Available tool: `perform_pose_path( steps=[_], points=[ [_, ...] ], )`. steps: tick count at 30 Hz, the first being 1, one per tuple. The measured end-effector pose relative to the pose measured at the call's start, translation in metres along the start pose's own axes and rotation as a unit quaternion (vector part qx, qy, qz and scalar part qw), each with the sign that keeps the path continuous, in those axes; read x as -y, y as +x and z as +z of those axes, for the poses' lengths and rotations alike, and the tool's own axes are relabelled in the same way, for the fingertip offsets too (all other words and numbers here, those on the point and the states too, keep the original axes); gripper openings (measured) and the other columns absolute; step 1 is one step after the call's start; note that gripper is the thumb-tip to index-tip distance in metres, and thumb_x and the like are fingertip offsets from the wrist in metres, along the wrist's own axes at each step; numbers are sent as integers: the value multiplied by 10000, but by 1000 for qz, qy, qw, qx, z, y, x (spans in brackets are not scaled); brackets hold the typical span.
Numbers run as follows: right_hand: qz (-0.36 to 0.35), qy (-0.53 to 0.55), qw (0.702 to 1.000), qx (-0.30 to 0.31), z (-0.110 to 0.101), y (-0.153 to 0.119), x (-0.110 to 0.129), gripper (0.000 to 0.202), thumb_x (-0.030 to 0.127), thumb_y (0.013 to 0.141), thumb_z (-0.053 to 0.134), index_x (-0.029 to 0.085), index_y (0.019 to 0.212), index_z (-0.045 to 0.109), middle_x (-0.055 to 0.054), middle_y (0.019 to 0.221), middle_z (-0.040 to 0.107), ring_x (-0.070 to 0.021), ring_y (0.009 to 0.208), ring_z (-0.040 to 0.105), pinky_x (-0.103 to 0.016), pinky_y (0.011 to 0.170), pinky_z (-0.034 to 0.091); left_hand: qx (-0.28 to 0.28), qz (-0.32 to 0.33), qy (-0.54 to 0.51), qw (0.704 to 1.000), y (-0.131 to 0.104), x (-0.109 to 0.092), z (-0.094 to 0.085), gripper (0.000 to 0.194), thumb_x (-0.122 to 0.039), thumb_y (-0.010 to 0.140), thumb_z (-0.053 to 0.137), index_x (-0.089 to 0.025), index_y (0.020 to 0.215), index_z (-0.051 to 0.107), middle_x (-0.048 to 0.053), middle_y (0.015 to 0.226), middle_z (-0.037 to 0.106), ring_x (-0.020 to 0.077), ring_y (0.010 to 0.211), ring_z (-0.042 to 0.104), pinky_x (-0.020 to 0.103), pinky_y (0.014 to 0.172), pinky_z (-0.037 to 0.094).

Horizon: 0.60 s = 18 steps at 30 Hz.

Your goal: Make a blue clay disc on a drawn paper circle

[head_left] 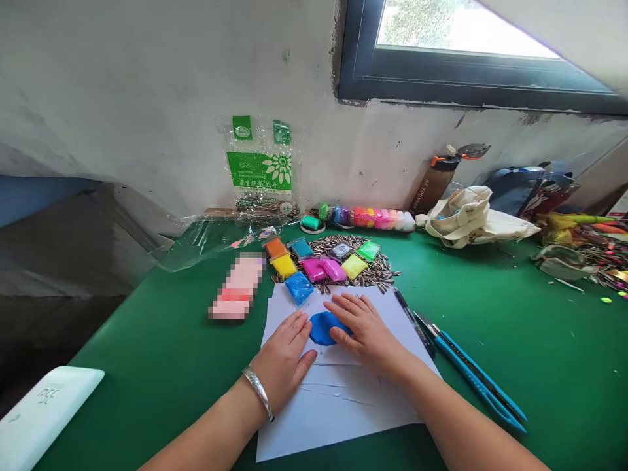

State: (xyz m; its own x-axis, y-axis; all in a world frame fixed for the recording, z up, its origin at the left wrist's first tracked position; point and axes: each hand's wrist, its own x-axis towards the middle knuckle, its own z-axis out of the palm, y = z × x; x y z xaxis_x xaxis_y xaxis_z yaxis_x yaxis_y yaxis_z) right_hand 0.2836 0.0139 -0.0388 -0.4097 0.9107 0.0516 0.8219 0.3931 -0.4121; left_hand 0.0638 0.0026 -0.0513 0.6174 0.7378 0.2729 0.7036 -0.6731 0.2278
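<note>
Disc of blue clay (324,330) on paper (338,418), wider crosswise, lies beside outstretched left fingers (297,328) and partly under outstretched right fingers (339,312).

Left wrist: wide silver bangle (258,393), shiny, patterned surface
Right wrist: bare
Forearms (218,428): bare, sleeves out of view

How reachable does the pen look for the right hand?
Probably yes: the right hand rests partly on the blue clay, and only white paper seems to separate it from the pen.
</note>
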Motion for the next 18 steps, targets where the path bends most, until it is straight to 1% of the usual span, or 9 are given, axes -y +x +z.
perform_pose_path(
  steps=[3, 5, 8, 11, 13, 16, 18],
  points=[
    [-6, -17, 1000, -7, 1, 0, 2, 384, 454, 900, 442, 353, 1260, 528, -28, 1410, 429, -265, 1318, 319, -548, 1068, 198, -10, -3, -13, 1000, 0, 0, 0, 398, -298, 900, 468, -106, 1238, 550, 141, 1305, 540, 272, 1253, 447, 425, 1001, 454],
    [-5, -18, 1000, -4, 1, -1, 1, 372, 451, 907, 429, 363, 1254, 534, -23, 1410, 430, -264, 1321, 318, -549, 1065, 205, -7, -2, -10, 1000, 0, 0, 0, 399, -299, 898, 472, -104, 1238, 552, 142, 1298, 545, 273, 1249, 452, 424, 1000, 455],
    [-9, -19, 1000, 0, 1, -1, -2, 380, 445, 912, 423, 368, 1272, 515, -23, 1415, 424, -263, 1328, 314, -546, 1070, 203, -5, 1, -9, 1000, 0, 0, 0, 400, -299, 899, 469, -104, 1238, 553, 143, 1304, 540, 275, 1247, 454, 426, 1000, 455],
    [-9, -8, 1000, -10, 1, -2, -4, 451, 428, 916, 419, 321, 1354, 424, -56, 1417, 419, -252, 1321, 334, -530, 1071, 229, -13, 0, -15, 1000, -1, 1, 2, 400, -304, 900, 466, -121, 1245, 549, 135, 1314, 532, 273, 1251, 450, 429, 1005, 449],
    [-7, -3, 1000, -10, 0, -3, -4, 472, 420, 916, 423, 300, 1372, 400, -68, 1413, 423, -249, 1316, 343, -523, 1070, 243, -14, 1, -13, 1000, -1, 2, 3, 402, -307, 900, 464, -122, 1247, 548, 134, 1313, 533, 273, 1249, 453, 433, 1005, 448],
    [-5, -16, 1000, 3, -2, -3, -1, 429, 438, 888, 474, 324, 1301, 496, -53, 1410, 429, -269, 1325, 322, -537, 1074, 218, -9, 1, -10, 1000, -1, 1, 2, 406, -300, 897, 470, -104, 1243, 549, 142, 1311, 534, 276, 1247, 455, 430, 1005, 449],
    [-1, -20, 1000, 9, -4, -3, 2, 411, 444, 874, 497, 334, 1268, 530, -48, 1412, 427, -279, 1329, 310, -546, 1075, 204, -6, -1, -7, 1000, 0, 0, 1, 405, -293, 896, 474, -92, 1239, 552, 147, 1309, 534, 278, 1245, 456, 423, 1008, 447]
  ],
)
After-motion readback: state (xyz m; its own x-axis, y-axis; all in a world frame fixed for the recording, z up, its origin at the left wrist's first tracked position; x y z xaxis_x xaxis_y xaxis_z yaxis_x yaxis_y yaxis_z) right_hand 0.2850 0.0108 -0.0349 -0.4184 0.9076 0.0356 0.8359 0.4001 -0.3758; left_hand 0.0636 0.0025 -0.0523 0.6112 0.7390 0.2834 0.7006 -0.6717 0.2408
